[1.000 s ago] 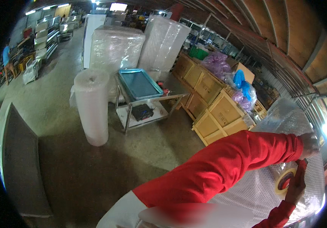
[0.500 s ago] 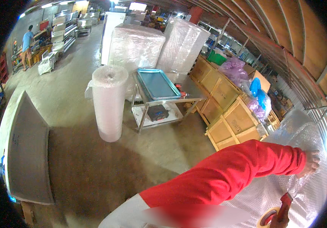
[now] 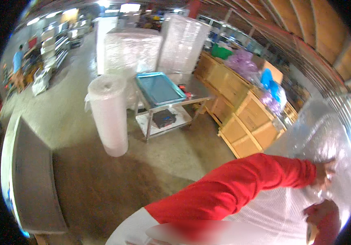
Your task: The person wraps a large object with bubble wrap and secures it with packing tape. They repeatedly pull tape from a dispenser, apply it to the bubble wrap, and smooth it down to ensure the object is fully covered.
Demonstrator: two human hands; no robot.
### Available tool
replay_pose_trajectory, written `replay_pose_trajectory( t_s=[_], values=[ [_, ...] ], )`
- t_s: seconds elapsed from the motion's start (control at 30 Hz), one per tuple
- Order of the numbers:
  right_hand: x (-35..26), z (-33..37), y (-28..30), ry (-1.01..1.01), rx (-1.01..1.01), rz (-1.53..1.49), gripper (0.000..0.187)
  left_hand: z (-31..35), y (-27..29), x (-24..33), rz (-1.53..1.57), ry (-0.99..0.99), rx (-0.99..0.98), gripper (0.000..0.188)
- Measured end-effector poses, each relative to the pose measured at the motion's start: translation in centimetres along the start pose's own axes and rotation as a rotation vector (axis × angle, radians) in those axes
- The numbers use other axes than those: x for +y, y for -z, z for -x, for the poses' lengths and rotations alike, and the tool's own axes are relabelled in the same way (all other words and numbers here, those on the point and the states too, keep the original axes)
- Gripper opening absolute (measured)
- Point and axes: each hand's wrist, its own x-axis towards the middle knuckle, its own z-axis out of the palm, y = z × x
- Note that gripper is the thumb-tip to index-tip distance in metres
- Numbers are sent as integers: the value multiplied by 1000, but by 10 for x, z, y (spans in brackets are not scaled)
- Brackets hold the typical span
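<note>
My left hand [image 3: 325, 175], at the end of a red sleeve reaching across to the right, presses with fingers apart on a large object covered in clear bubble wrap [image 3: 281, 204]. The object's contents are hidden. Just below it, my right hand [image 3: 317, 214] is blurred and partly cut off by its red sleeve. It grips a hand-held tape dispenser; only the edge of the tape roll [image 3: 312, 235] shows beside the bubble wrap.
A tall bubble wrap roll [image 3: 109, 118] stands on the floor. Behind it, a metal cart [image 3: 169, 108] bears a blue-edged tray [image 3: 161, 88] and a red power tool [image 3: 185, 92]. Wooden crates [image 3: 251, 120] stand right; a grey panel [image 3: 36, 179] stands left. A person [image 3: 18, 67] works far left.
The view has swung, shifting the room leftward in the picture. My right hand and the tape dispenser have moved up and right, nearer my left hand, which stays on the wrap.
</note>
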Motion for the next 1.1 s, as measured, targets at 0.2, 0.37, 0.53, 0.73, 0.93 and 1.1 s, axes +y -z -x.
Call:
replay_pose_trajectory(
  t_s=[0.2, 0.37, 0.53, 0.73, 0.93, 1.1],
  values=[
    [-45, 22, -33, 114, -456, -90, 44, 1, 56, -37, 1078, 219, -419, 77],
    [-69, 98, -60, -285, 532, -861, 68, -2, 95, -82, 1373, 314, -416, 47],
    [-95, 128, -95, -401, 1142, -753, 77, -25, 125, -79, 2518, 987, -814, 64],
    [-67, 155, -122, -504, 1128, -557, 86, -75, 123, -31, 2826, 1195, -986, 38],
    [-53, 165, -156, -532, 1104, -463, 96, -107, 120, -11, 3083, 935, -1067, 29],
    [-40, 177, -185, -565, 1139, -419, 94, -127, 117, 27, 2946, 895, -972, 23]
  ],
)
